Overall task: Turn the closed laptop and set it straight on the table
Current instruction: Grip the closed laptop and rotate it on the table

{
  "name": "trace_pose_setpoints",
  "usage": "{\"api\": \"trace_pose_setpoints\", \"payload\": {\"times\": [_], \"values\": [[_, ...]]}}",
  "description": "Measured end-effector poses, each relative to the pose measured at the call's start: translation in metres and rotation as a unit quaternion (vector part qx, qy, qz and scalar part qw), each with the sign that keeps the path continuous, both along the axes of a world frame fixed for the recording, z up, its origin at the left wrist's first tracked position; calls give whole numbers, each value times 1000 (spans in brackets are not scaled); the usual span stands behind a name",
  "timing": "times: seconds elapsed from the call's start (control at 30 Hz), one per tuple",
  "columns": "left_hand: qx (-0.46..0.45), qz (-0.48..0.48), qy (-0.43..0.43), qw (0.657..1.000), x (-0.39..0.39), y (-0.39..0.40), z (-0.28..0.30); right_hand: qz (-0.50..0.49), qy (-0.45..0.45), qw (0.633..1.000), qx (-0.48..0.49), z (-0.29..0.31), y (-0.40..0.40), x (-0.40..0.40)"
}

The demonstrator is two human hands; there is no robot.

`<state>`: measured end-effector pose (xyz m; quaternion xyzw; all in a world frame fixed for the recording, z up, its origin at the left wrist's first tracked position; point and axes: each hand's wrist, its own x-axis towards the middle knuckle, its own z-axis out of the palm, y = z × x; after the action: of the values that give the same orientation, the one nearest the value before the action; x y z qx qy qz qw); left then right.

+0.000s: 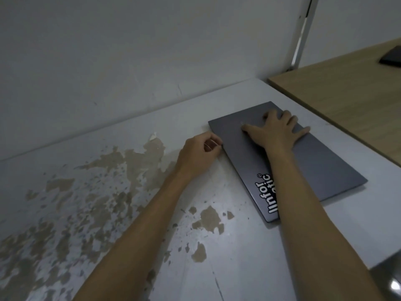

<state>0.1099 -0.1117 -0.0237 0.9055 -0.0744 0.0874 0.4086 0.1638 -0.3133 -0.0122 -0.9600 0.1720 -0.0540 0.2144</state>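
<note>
Right hand (276,131) flat on the skewed laptop (325,168); left hand (200,153) curls at its left edge, grip narrow; peeling worktop (108,213) open lower left.

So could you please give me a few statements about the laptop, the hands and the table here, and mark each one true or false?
1. The laptop is closed. True.
2. The right hand grips the laptop by its near corner. False: it lies flat, fingers spread, on the lid toward the far end.
3. The left hand is at the laptop's left edge, fingers curled. True.
4. The laptop lies square to the wall edge of the white table. False: it sits at an angle to it.
5. The table's white coating has peeled off in patches, left of the laptop. True.
6. The lid is plain. False: white lettering runs near the near-left edge.
</note>
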Motion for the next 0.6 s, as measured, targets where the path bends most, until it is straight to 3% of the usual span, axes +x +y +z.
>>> {"api": "trace_pose_setpoints", "payload": {"times": [0.6], "values": [[-81, -19, 3, 997, 1, 30, 3, -105, 4, 993, 48, 11, -17, 18]]}}
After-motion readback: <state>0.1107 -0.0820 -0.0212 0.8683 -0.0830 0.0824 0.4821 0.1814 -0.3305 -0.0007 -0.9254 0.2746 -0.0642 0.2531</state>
